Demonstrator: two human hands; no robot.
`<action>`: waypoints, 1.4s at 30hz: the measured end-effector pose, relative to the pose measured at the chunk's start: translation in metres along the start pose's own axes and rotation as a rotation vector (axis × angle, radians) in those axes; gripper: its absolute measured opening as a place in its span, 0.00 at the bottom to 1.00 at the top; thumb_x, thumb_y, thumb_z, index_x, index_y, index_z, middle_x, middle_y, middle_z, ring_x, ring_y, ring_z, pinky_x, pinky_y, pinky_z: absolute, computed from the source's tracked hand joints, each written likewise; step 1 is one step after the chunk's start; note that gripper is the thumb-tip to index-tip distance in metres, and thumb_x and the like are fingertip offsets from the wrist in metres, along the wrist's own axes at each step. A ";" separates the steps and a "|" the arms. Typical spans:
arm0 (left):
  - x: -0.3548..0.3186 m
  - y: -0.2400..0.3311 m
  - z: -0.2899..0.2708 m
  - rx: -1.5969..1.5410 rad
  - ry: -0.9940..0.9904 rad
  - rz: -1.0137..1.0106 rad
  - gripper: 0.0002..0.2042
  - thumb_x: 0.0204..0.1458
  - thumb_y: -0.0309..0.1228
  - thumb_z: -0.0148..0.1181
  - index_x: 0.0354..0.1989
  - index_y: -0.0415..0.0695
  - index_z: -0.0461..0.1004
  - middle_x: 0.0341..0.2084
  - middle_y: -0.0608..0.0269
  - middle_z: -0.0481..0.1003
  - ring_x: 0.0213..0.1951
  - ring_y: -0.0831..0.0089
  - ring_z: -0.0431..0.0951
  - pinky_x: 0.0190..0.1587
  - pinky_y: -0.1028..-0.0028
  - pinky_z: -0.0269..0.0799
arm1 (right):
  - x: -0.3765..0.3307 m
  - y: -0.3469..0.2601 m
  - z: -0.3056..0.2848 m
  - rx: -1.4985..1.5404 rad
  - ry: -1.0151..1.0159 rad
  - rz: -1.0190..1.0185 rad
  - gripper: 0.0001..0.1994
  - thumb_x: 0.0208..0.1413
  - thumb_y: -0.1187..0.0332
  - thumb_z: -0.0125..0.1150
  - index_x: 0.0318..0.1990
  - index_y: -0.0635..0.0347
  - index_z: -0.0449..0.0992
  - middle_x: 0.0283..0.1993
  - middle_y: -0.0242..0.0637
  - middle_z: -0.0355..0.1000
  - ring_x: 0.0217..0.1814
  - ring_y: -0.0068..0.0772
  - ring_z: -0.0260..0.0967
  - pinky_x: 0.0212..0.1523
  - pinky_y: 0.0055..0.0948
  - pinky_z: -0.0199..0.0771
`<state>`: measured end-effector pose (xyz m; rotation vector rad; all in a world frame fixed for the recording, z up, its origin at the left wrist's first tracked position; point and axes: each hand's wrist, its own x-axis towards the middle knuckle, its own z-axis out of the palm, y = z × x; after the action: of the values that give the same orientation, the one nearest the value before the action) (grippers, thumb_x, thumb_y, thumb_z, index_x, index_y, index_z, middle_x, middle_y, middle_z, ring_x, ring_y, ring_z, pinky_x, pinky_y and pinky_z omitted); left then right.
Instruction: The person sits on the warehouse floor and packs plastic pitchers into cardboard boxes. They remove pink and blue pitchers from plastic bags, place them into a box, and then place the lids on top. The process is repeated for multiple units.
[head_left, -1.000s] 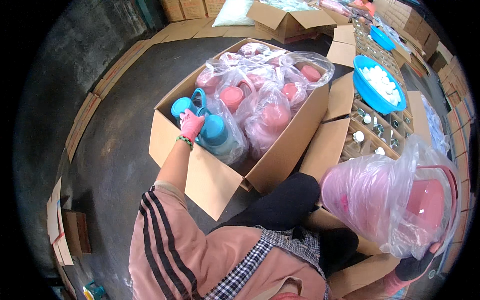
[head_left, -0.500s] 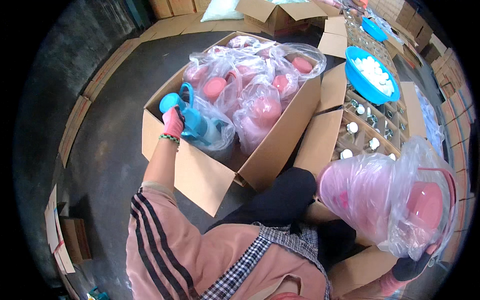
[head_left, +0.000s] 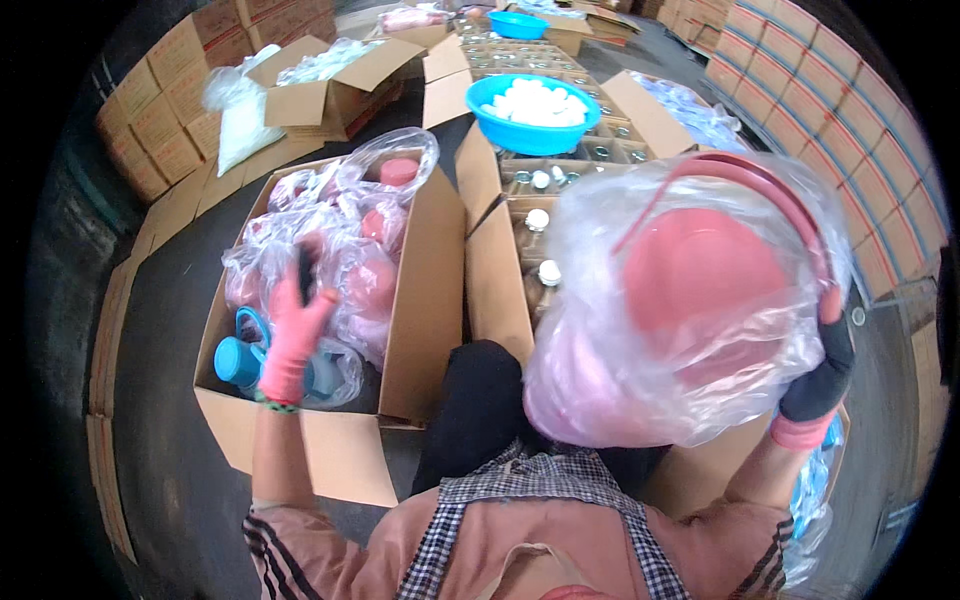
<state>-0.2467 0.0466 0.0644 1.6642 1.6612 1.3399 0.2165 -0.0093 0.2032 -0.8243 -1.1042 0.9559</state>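
A large pink lidded jug (head_left: 700,270) in a clear plastic bag hangs before me on the right. My right hand (head_left: 822,365), in a black and pink glove, is closed on it near its curved handle. On the left, my pink-gloved left hand (head_left: 298,325) hovers over an open carton (head_left: 425,300), thumb and fingers apart, holding nothing. A blue jug (head_left: 237,361), partly bagged, lies at the carton's near end beside that wrist. Several bagged pink jugs (head_left: 367,285) fill the rest of the carton.
Beyond the raised jug, a partitioned carton (head_left: 490,255) holds glass bottles with white caps. A blue basin (head_left: 530,138) of white caps rests on it. An open box (head_left: 345,100) and a white sack (head_left: 245,135) stand far left. Stacked cartons (head_left: 815,120) line the right.
My left hand has let go of the blue jug, which now lies lower in the carton. My right hand has raised the bagged pink jug and brought it in front of me.
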 end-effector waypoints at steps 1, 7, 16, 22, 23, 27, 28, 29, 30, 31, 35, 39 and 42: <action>-0.001 0.041 0.030 -0.112 -0.230 0.070 0.44 0.34 0.37 0.63 0.57 0.33 0.43 0.54 0.53 0.52 0.56 0.69 0.52 0.56 0.72 0.48 | -0.005 -0.002 -0.001 -0.019 -0.013 0.022 0.19 0.55 0.65 0.42 0.50 0.70 0.61 0.50 0.41 0.61 0.51 0.28 0.58 0.52 0.27 0.56; -0.044 0.091 0.150 -0.817 -0.950 0.131 0.55 0.20 0.51 0.69 0.56 0.35 0.45 0.53 0.56 0.54 0.55 0.69 0.52 0.57 0.69 0.45 | 0.003 0.013 0.031 0.096 -0.111 0.186 0.18 0.50 0.60 0.50 0.43 0.67 0.68 0.39 0.35 0.68 0.39 0.23 0.66 0.40 0.22 0.65; -0.151 -0.038 0.219 -0.072 -0.884 0.458 0.40 0.24 0.41 0.69 0.48 0.36 0.58 0.47 0.50 0.62 0.51 0.62 0.61 0.52 0.67 0.56 | -0.083 0.186 -0.036 0.988 -0.166 0.371 0.24 0.53 0.57 0.45 0.53 0.62 0.55 0.51 0.37 0.59 0.52 0.32 0.57 0.54 0.29 0.55; -0.109 -0.105 0.174 -0.747 -0.899 -0.192 0.37 0.41 0.47 0.56 0.56 0.38 0.49 0.53 0.57 0.56 0.55 0.65 0.55 0.58 0.69 0.47 | -0.197 0.308 -0.070 0.266 0.127 0.722 0.23 0.57 0.69 0.38 0.59 0.62 0.45 0.60 0.38 0.48 0.60 0.30 0.47 0.58 0.24 0.48; -0.089 -0.005 0.165 -1.342 -0.862 -0.240 0.37 0.44 0.56 0.45 0.56 0.39 0.50 0.53 0.58 0.56 0.55 0.66 0.55 0.57 0.68 0.48 | -0.198 0.306 -0.082 0.168 0.128 0.695 0.23 0.57 0.69 0.38 0.59 0.62 0.45 0.59 0.38 0.48 0.60 0.30 0.47 0.58 0.24 0.48; -0.033 -0.046 0.192 -0.643 -0.509 0.105 0.19 0.48 0.25 0.49 0.50 0.39 0.60 0.43 0.61 0.68 0.43 0.73 0.68 0.45 0.76 0.65 | -0.181 0.288 -0.085 -0.417 -0.079 0.588 0.21 0.54 0.67 0.44 0.55 0.65 0.54 0.53 0.44 0.58 0.54 0.33 0.55 0.54 0.27 0.54; -0.024 -0.054 0.209 -0.569 -0.495 0.092 0.19 0.48 0.25 0.50 0.50 0.39 0.60 0.42 0.61 0.68 0.42 0.73 0.68 0.45 0.75 0.65 | -0.153 0.247 -0.068 -0.563 -0.161 0.615 0.20 0.53 0.67 0.46 0.53 0.65 0.56 0.50 0.44 0.60 0.52 0.35 0.57 0.52 0.28 0.55; -0.020 -0.054 0.231 -0.575 -0.538 0.054 0.19 0.48 0.25 0.50 0.50 0.39 0.61 0.42 0.61 0.68 0.42 0.74 0.68 0.45 0.75 0.65 | -0.130 0.206 -0.054 -0.713 -0.231 0.634 0.20 0.52 0.68 0.48 0.51 0.66 0.59 0.48 0.44 0.63 0.50 0.36 0.59 0.51 0.29 0.57; -0.015 -0.046 0.255 -0.631 -0.602 0.011 0.19 0.47 0.25 0.50 0.50 0.39 0.61 0.42 0.61 0.68 0.42 0.74 0.68 0.45 0.75 0.65 | -0.119 0.169 -0.047 -0.783 -0.084 0.432 0.18 0.50 0.69 0.49 0.49 0.66 0.61 0.45 0.43 0.64 0.48 0.36 0.61 0.50 0.30 0.58; -0.013 -0.033 0.275 -0.731 -0.666 -0.031 0.19 0.47 0.25 0.50 0.50 0.39 0.61 0.42 0.61 0.68 0.42 0.74 0.68 0.45 0.75 0.65 | -0.111 0.131 -0.043 -0.851 0.069 0.228 0.17 0.48 0.70 0.51 0.47 0.67 0.63 0.42 0.42 0.66 0.47 0.37 0.62 0.49 0.31 0.58; -0.007 0.017 0.287 -1.027 -0.819 -0.191 0.19 0.47 0.26 0.51 0.49 0.38 0.61 0.42 0.61 0.68 0.41 0.74 0.68 0.45 0.75 0.65 | -0.075 0.005 0.009 -0.731 0.087 -0.718 0.27 0.41 0.61 0.58 0.50 0.62 0.60 0.50 0.47 0.58 0.48 0.44 0.59 0.51 0.39 0.55; -0.004 0.050 0.300 -1.162 -0.965 -0.245 0.19 0.47 0.26 0.51 0.49 0.38 0.62 0.41 0.61 0.68 0.41 0.74 0.68 0.45 0.75 0.65 | -0.034 -0.053 0.079 -1.122 -0.290 -1.026 0.32 0.34 0.47 0.56 0.45 0.60 0.64 0.44 0.48 0.61 0.42 0.49 0.60 0.45 0.43 0.59; -0.010 0.061 0.310 -1.147 -1.046 -0.243 0.18 0.47 0.26 0.52 0.48 0.38 0.62 0.41 0.61 0.69 0.40 0.74 0.69 0.45 0.75 0.64 | -0.009 -0.031 0.065 -1.334 -0.514 -0.589 0.29 0.36 0.45 0.55 0.42 0.60 0.65 0.40 0.49 0.62 0.43 0.47 0.61 0.44 0.35 0.61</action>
<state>0.0467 0.1254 -0.0242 1.0201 0.2960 0.7402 0.1593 -0.0248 0.2446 -1.1823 -2.3278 -0.2289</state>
